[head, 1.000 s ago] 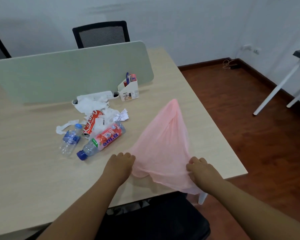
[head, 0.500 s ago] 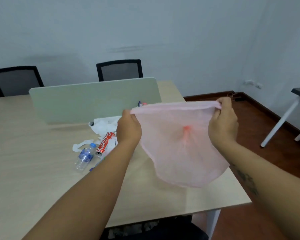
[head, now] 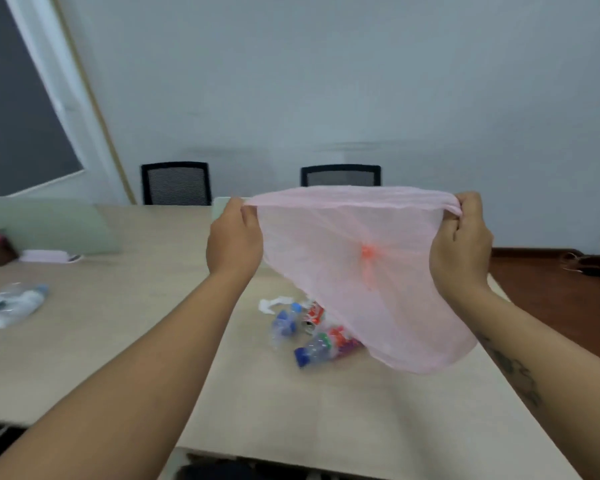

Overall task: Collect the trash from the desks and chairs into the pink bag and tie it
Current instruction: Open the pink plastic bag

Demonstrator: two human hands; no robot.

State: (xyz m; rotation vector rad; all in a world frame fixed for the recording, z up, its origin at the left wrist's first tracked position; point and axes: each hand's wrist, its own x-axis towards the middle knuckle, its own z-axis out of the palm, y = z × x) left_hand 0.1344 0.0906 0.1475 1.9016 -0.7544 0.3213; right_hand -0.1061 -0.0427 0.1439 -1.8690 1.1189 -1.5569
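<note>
Lifting the pink bag (head: 361, 289) off the desk (head: 136, 341) and stretching its mouth wide between both hands.

A second ago the bag lay flat on the desktop under both palms. Now it hangs in the air just above the trash pile, with the left hand (head: 234, 242) pinching one end of the rim and the right hand (head: 461, 244) curled round the other. It looks ready for loading, and nothing seems to be inside yet. The film is thin, translucent and crinkled, sagging into a rounded pouch, and its gathered bottom seal (head: 366, 252) shows through as a darker orange-pink knot. Below lie a clear red-labelled bottle (head: 326, 344) with a blue cap, a smaller clear bottle (head: 284, 322), a red can (head: 312, 315) and white crumpled paper (head: 272, 303). More clear plastic trash (head: 14, 304), blurred, lies well apart at the left.
</note>
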